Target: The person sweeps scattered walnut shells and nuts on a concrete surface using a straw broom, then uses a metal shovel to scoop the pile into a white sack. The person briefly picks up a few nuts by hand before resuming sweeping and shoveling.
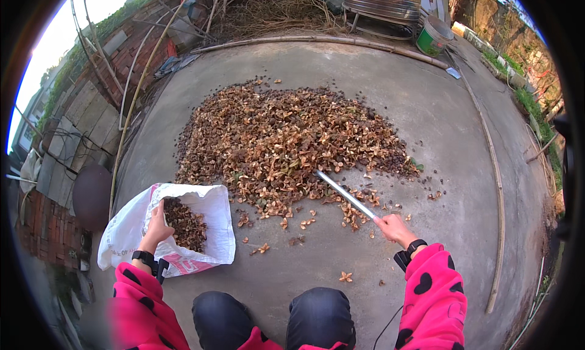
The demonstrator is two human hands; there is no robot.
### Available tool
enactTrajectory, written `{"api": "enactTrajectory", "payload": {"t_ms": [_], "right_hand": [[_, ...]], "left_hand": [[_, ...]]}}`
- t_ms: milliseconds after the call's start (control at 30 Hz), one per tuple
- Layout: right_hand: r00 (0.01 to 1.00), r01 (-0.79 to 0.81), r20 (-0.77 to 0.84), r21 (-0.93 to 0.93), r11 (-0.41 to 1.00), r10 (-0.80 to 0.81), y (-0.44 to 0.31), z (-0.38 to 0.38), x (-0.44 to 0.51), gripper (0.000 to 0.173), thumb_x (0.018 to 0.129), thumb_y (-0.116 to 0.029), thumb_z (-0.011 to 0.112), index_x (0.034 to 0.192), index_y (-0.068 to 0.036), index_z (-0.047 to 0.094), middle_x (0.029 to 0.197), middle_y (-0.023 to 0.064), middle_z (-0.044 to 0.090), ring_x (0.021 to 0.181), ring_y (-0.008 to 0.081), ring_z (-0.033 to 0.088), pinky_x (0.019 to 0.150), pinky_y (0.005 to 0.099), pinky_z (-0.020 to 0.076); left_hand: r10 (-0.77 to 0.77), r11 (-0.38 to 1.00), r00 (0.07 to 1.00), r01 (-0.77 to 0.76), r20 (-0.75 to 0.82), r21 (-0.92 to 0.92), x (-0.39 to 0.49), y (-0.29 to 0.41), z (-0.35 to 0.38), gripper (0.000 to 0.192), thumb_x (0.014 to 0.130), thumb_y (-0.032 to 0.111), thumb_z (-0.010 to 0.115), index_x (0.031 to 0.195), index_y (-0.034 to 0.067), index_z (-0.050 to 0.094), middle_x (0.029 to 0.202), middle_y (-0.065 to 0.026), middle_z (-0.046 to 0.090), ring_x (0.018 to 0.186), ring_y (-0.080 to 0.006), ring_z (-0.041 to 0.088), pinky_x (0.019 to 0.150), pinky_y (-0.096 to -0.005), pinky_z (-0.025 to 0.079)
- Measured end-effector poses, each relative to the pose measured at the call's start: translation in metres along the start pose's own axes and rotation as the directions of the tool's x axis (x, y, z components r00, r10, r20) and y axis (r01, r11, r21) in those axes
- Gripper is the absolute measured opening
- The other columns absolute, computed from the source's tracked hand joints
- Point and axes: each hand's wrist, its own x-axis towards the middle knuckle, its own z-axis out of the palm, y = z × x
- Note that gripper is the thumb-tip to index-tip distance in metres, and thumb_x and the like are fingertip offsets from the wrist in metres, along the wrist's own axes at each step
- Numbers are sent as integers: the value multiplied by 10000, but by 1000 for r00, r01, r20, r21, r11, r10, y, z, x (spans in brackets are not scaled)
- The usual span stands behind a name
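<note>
A broad pile of dried, split seed husks with dark round seeds point(292, 130) lies on the concrete ground before me. My right hand point(394, 229) grips the end of a metal-shafted tool point(345, 194). Its far end meets the pile's near edge, and whatever head it has is hidden among the husks. At the left, a white woven sack point(219, 226) with pink print rests on its side, mouth turned towards the pile. Husks and seeds point(186, 224) fill part of it. My left hand point(157, 231) holds the rim of its mouth.
Bamboo poles point(493, 185) border the concrete at the right and the back point(320, 40). Beyond stand a ribbed metal tank point(383, 4) and a green-and-white bucket point(434, 35). Leaning sticks and a brick wall point(132, 52) run along the left. Loose husks point(346, 277) lie near my knees.
</note>
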Motion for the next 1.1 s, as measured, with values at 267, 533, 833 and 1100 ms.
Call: {"api": "enactTrajectory", "payload": {"t_ms": [267, 533, 833, 1100], "right_hand": [[998, -62, 25, 268, 961, 58, -27, 52, -89, 490, 978, -441, 561, 688, -46, 544, 527, 21, 522, 382, 102, 482, 333, 273, 372], [980, -178, 113, 167, 970, 161, -97, 36, -187, 454, 969, -395, 599, 695, -34, 569, 534, 16, 522, 394, 93, 474, 344, 264, 359], [945, 275, 266, -327, 904, -191, -258, 57, -186, 436, 936, -396, 633, 819, 18, 706, 554, 117, 573, 486, 183, 548, 498, 375, 437], [496, 559, 181, -815, 153, -849, -365, 113, -158, 166, 891, -201, 623, 899, -40, 587, 803, 144, 643, 656, 300, 664, 584, 392, 543]], "left_hand": [[136, 958, 989, -146, -54, -248, 30, 5, -19, 1090, 595, 5, 681, 1549, 62, 157, 1537, -220, 303, 1436, -347, 301, 1168, -357, 282], [218, 750, 976, -166, 2, -641, 41, 4, -20, 1066, 647, -18, 645, 1570, 91, 122, 1577, -184, 255, 1465, -289, 238, 1169, -332, 222], [213, 584, 975, -178, -62, -792, 42, -14, -29, 1081, 629, -28, 634, 1575, 109, 129, 1571, -192, 258, 1417, -288, 318, 1102, -322, 327], [167, 513, 985, -126, -45, -849, 18, -36, -41, 1028, 640, -17, 611, 1564, 75, 168, 1495, -188, 368, 1261, -263, 482, 986, -305, 428]]}}
